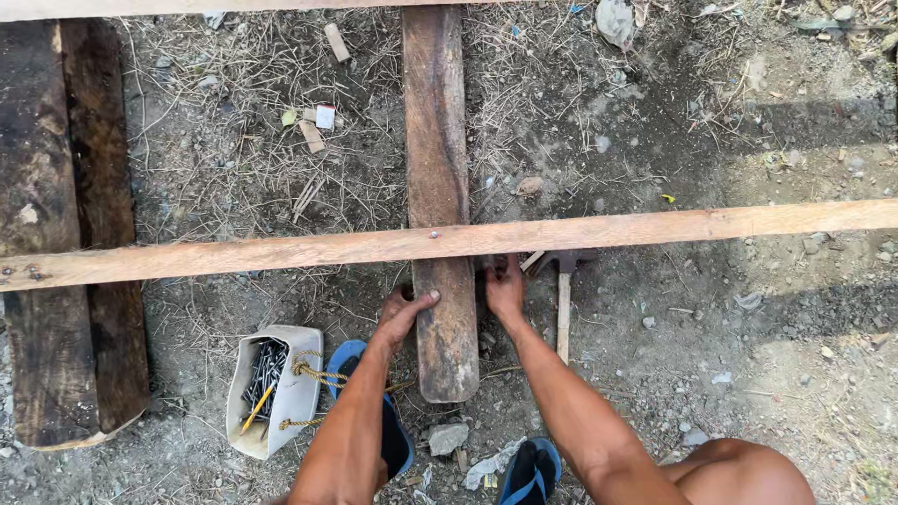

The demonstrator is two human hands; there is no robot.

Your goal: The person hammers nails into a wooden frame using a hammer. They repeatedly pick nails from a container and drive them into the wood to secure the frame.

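A dark upright plank lies on the dirt, running away from me. A long pale batten crosses over it from left to right. My left hand grips the left edge of the dark plank just below the batten, thumb on top. My right hand presses at the plank's right edge, under the batten, fingers curled against the wood. A hammer with a wooden handle lies on the ground just right of my right hand.
A cut white container holding several nails and a pencil sits at lower left, with yellow rope beside it. Wide dark planks lie at far left. Blue sandals, stones and litter are scattered on the dirt.
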